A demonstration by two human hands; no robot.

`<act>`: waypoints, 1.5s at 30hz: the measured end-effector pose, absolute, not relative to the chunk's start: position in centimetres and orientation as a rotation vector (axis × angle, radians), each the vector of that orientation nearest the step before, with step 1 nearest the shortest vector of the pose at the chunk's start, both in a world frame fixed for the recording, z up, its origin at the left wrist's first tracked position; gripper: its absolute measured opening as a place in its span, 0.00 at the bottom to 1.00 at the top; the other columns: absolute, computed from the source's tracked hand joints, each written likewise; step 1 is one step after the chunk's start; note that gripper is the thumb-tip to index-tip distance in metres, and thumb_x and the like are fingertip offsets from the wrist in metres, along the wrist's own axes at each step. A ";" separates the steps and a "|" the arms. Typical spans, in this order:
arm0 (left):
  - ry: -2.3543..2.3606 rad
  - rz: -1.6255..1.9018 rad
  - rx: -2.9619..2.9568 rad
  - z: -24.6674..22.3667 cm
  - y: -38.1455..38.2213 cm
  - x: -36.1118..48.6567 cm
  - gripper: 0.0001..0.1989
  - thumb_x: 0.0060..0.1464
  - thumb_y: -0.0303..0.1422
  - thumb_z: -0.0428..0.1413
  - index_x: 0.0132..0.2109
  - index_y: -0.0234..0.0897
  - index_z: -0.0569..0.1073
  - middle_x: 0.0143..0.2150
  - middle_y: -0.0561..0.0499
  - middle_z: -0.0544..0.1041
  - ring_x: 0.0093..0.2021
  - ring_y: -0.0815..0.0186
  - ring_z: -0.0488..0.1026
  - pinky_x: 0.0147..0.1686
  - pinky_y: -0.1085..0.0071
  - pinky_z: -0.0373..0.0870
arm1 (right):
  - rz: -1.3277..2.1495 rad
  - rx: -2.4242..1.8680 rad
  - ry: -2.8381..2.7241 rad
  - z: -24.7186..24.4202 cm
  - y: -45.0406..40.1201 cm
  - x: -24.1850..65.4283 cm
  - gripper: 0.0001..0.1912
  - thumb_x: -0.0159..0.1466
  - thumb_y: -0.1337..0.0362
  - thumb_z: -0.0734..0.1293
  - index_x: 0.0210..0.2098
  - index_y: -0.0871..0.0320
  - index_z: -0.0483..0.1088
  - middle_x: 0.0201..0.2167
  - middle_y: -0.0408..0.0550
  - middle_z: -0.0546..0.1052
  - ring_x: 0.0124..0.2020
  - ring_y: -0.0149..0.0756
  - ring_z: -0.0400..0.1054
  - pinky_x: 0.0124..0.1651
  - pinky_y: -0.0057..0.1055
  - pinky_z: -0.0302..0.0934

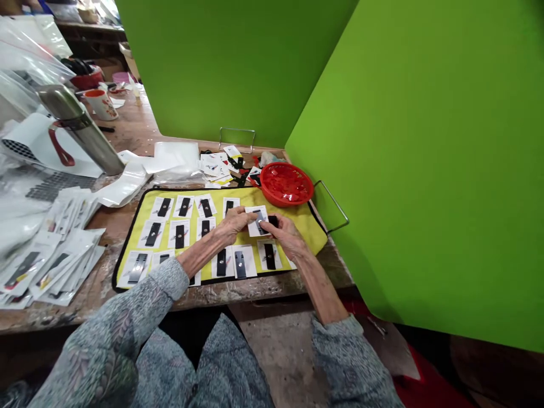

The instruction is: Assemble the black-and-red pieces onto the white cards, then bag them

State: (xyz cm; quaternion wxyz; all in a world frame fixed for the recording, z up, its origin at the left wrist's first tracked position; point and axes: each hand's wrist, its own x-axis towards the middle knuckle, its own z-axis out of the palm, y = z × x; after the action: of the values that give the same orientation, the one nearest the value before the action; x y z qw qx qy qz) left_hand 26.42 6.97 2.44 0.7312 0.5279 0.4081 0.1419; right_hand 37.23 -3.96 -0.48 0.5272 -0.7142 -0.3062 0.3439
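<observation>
My left hand (233,224) is closed on the edge of a white printed card (254,229), held above the yellow mat (317,233). A flat dark strip with a round silver spot lies on that card. My right hand (290,235) is closed, its thumb pressing near the strip. Another black piece (273,220) shows at its fingers; how it is gripped is partly hidden. Around both hands lie rows of white cards bearing black strips, such as the card with a strip (269,256) below my right hand. My left forearm covers some of them.
A red plastic basket (285,199) with red pieces stands at the mat's back right. Loose cards (213,166) lie behind the mat. Packed cards (70,260), a steel thermos (87,133) and a mug (101,105) are left. Green panels (408,147) wall the back and right.
</observation>
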 end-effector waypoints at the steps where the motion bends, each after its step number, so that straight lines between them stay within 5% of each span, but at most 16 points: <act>1: 0.920 0.335 1.193 2.5 6.8 26.2 0.11 0.44 0.27 0.63 0.36 0.33 0.71 0.30 0.50 0.73 0.27 0.70 0.68 0.30 0.72 0.65 | 0.774 -1.794 -0.749 -0.7 -3.9 37.9 0.20 0.51 0.51 0.69 0.37 0.59 0.70 0.34 0.47 0.77 0.33 0.37 0.69 0.31 0.30 0.62; 6: 0.812 0.430 1.441 3.4 4.9 22.2 0.13 0.45 0.31 0.62 0.41 0.36 0.74 0.41 0.46 0.73 0.36 0.65 0.70 0.34 0.71 0.65 | 0.534 -2.056 -0.775 -1.0 -3.4 40.3 0.10 0.48 0.61 0.70 0.26 0.57 0.65 0.27 0.48 0.73 0.35 0.44 0.68 0.40 0.39 0.62; 10: 0.718 0.428 1.503 3.7 3.3 18.5 0.07 0.47 0.34 0.60 0.35 0.36 0.76 0.33 0.48 0.74 0.31 0.66 0.69 0.33 0.70 0.63 | 0.302 -2.097 -0.812 0.2 -4.0 38.7 0.07 0.56 0.61 0.64 0.28 0.57 0.63 0.37 0.59 0.72 0.44 0.51 0.66 0.49 0.47 0.59; 14: 0.771 0.473 1.211 3.6 3.0 17.1 0.11 0.44 0.37 0.63 0.35 0.36 0.75 0.29 0.52 0.73 0.28 0.68 0.66 0.29 0.72 0.61 | 0.574 -1.886 -0.945 2.4 -4.0 34.4 0.15 0.64 0.52 0.60 0.30 0.57 0.68 0.31 0.52 0.74 0.37 0.44 0.69 0.44 0.41 0.64; 18: 0.758 0.675 0.958 4.4 3.4 16.4 0.13 0.43 0.39 0.64 0.33 0.36 0.74 0.28 0.53 0.71 0.29 0.69 0.65 0.32 0.73 0.62 | 0.951 -1.403 -0.944 4.2 -2.1 29.5 0.16 0.62 0.49 0.66 0.35 0.56 0.72 0.38 0.47 0.73 0.41 0.38 0.67 0.45 0.32 0.63; 21: 0.755 0.714 0.871 4.9 4.1 14.9 0.11 0.42 0.37 0.65 0.28 0.34 0.73 0.24 0.55 0.68 0.27 0.71 0.63 0.32 0.74 0.61 | 1.113 -1.329 -0.980 4.8 -0.1 27.0 0.17 0.62 0.48 0.67 0.31 0.57 0.72 0.34 0.45 0.70 0.34 0.34 0.64 0.35 0.28 0.61; 25: 0.756 0.741 0.739 4.8 5.5 12.6 0.12 0.45 0.36 0.65 0.37 0.35 0.77 0.32 0.52 0.75 0.32 0.70 0.67 0.36 0.75 0.63 | 1.122 -1.353 -1.154 5.0 2.6 24.9 0.22 0.63 0.45 0.65 0.26 0.57 0.69 0.28 0.43 0.66 0.29 0.32 0.60 0.30 0.28 0.58; 28: 0.742 0.793 0.615 4.4 6.6 11.4 0.15 0.42 0.38 0.68 0.35 0.35 0.76 0.33 0.52 0.75 0.33 0.71 0.68 0.36 0.74 0.63 | 1.108 -1.341 -1.338 4.8 5.6 25.2 0.23 0.67 0.45 0.59 0.30 0.57 0.70 0.30 0.45 0.70 0.31 0.34 0.64 0.32 0.29 0.60; 31: 0.773 0.773 0.514 3.8 7.2 10.4 0.16 0.41 0.38 0.70 0.30 0.34 0.72 0.30 0.54 0.73 0.29 0.72 0.67 0.33 0.75 0.63 | 0.788 -1.629 -1.580 4.2 10.3 28.1 0.19 0.72 0.55 0.51 0.45 0.57 0.69 0.36 0.48 0.74 0.35 0.36 0.68 0.37 0.30 0.62; 33: 0.807 0.755 0.502 3.4 7.1 9.7 0.17 0.41 0.38 0.70 0.29 0.34 0.70 0.28 0.54 0.72 0.28 0.73 0.66 0.32 0.76 0.62 | 0.349 -1.977 -1.604 3.3 13.9 31.0 0.14 0.68 0.64 0.55 0.46 0.61 0.68 0.41 0.55 0.74 0.40 0.40 0.67 0.44 0.35 0.61; 37: 0.850 0.745 0.528 2.6 6.3 8.4 0.18 0.43 0.41 0.69 0.27 0.35 0.69 0.26 0.56 0.67 0.27 0.73 0.61 0.30 0.76 0.60 | 0.168 -2.152 -1.622 0.9 19.0 35.3 0.12 0.60 0.71 0.61 0.43 0.61 0.68 0.45 0.61 0.73 0.48 0.48 0.64 0.52 0.43 0.54; 45: 0.937 0.713 0.598 2.0 6.0 6.9 0.21 0.42 0.46 0.68 0.29 0.36 0.70 0.26 0.56 0.67 0.29 0.72 0.59 0.32 0.75 0.58 | 0.035 -2.261 -1.521 -1.6 20.2 37.7 0.08 0.62 0.70 0.58 0.30 0.59 0.67 0.30 0.52 0.74 0.35 0.40 0.66 0.42 0.33 0.55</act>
State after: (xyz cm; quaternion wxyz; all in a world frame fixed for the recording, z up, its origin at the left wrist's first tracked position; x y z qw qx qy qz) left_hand 6.95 5.98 1.98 0.7898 0.2775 0.4353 0.3311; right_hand 37.71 20.20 -1.56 0.2067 -0.8117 -0.5462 0.0125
